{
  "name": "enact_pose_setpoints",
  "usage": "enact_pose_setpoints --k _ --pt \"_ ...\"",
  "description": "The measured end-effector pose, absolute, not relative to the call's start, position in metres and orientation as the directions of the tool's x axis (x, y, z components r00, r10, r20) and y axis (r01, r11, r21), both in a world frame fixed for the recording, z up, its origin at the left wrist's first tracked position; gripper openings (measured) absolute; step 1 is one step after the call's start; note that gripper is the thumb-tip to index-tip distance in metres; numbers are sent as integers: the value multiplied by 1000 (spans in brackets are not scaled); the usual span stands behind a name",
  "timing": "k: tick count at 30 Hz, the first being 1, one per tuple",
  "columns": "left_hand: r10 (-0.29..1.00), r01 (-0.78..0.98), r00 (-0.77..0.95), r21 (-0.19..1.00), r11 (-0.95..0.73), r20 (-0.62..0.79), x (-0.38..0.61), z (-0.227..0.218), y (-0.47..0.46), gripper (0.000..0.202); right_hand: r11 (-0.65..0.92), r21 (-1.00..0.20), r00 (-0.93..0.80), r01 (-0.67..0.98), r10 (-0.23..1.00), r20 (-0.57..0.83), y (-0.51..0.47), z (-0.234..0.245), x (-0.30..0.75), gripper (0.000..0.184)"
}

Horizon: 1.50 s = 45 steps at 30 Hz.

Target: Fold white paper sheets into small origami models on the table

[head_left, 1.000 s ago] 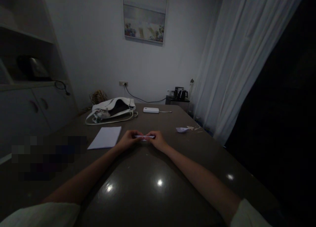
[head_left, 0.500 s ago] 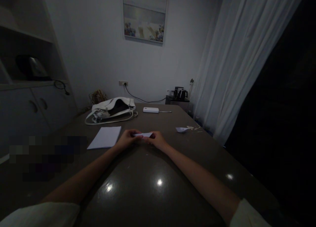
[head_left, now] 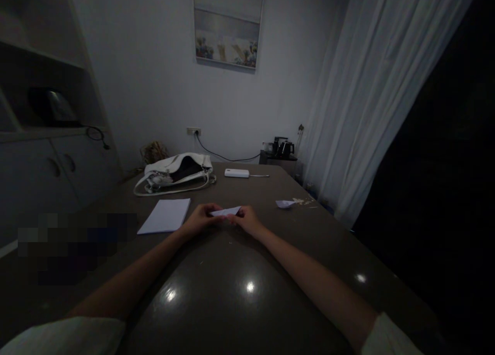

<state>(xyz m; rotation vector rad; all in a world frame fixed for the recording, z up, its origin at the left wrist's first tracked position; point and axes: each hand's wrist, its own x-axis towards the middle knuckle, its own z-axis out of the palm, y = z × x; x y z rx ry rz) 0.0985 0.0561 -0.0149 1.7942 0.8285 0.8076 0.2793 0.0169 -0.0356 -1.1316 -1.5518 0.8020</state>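
Between my two hands is a small folded piece of white paper [head_left: 226,211], held just above the dark table. My left hand [head_left: 201,216] grips its left end, fingers curled round it. At the other end my right hand [head_left: 247,219] pinches the paper, its thumb close to the left thumb. The fingers cover part of the folds. A stack of white paper sheets [head_left: 165,216] lies left of my left hand. Off to the right rests a small folded paper shape [head_left: 285,204], apart from both hands.
The dark glossy table [head_left: 232,314] carries a white handbag [head_left: 176,172] at the back left. A white power bank [head_left: 237,173] with a short cable lies at the far middle. Pale scraps [head_left: 303,201] are scattered beside the folded shape. A white curtain [head_left: 356,97] hangs at the right.
The paper's upper edge shows more broadly and is tilted slightly up to the right. Both hands keep their grip in nearly the same place.
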Motion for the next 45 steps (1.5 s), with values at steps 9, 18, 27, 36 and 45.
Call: enact_pose_setpoints --k 9,18,27,36,45 --pt "809 136 569 952 -274 151 99 -22 61 44 336 -896 -108 291 942 318 15 -34 279 26" --pt "783 92 604 963 -255 150 99 -22 65 37 342 -909 -42 237 939 342 17 -34 280 24" --pt "820 36 555 980 -197 144 99 -25 66 45 354 -918 31 180 931 365 24 -39 283 42" --pt "831 34 536 981 -193 145 100 -21 63 50 344 -931 39 120 936 350 23 -38 282 43" --pt "802 107 567 948 -299 189 103 -17 56 46 331 -938 33 107 941 336 25 -40 282 41"
